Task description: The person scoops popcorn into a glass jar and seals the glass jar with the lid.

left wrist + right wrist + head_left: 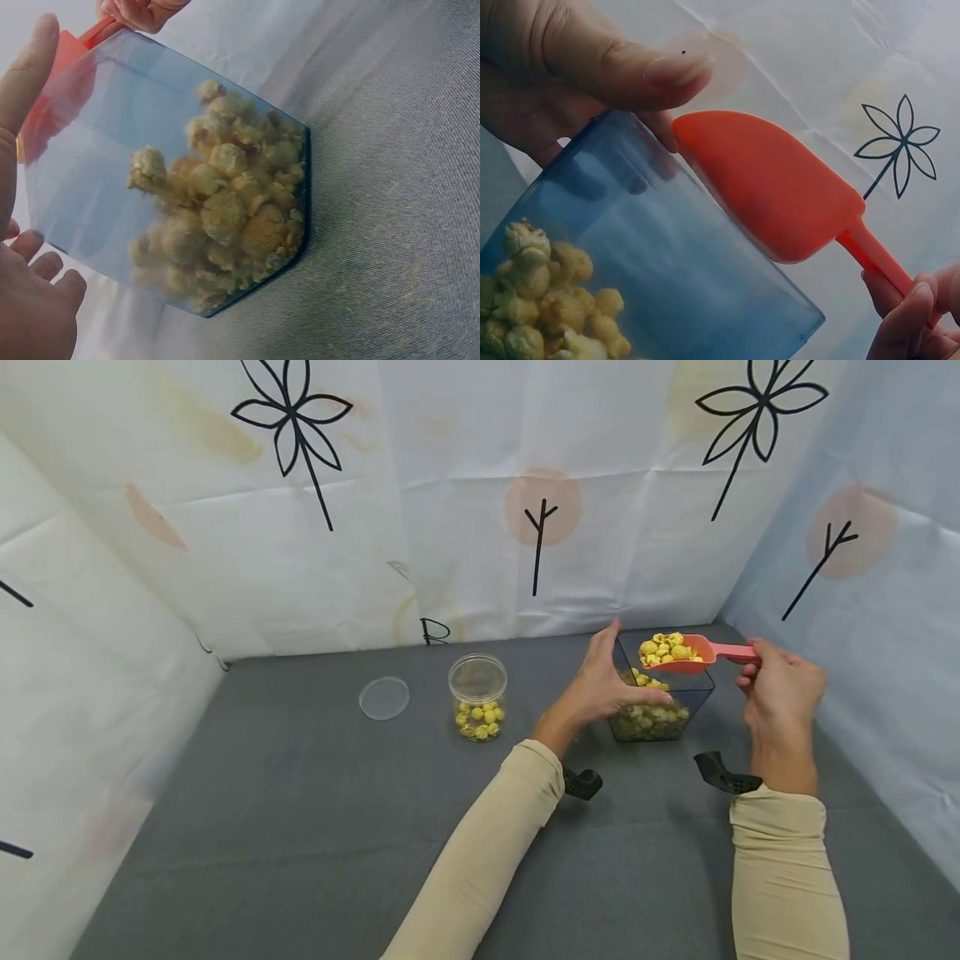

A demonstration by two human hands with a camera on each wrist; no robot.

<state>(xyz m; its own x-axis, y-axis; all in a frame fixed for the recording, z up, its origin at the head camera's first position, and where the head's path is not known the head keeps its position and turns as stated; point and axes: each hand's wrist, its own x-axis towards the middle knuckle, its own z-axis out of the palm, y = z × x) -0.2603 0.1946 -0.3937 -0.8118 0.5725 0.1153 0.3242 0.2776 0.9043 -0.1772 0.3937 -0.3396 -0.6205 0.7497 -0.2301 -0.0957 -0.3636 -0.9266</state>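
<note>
In the head view, my right hand (783, 685) pinches the handle of a red-orange scoop (723, 651). Yellow popcorn (663, 649) fills the scoop's bowl, which is held level over the top of a clear square container (693, 700). Popcorn (225, 214) lies in the container's lower part, as the left wrist view shows. My left hand (600, 681) holds the container at its left side, thumb along the front rim and fingers toward the back. From the right wrist, the scoop's underside (772, 187) shows right at the container's rim.
Left of the container stands a clear round jar (477, 681), open at the top, with yellow popcorn at its bottom. A round clear lid (384, 698) lies farther left on the grey cloth (315, 827). Patterned white fabric (465, 527) rises behind and at both sides.
</note>
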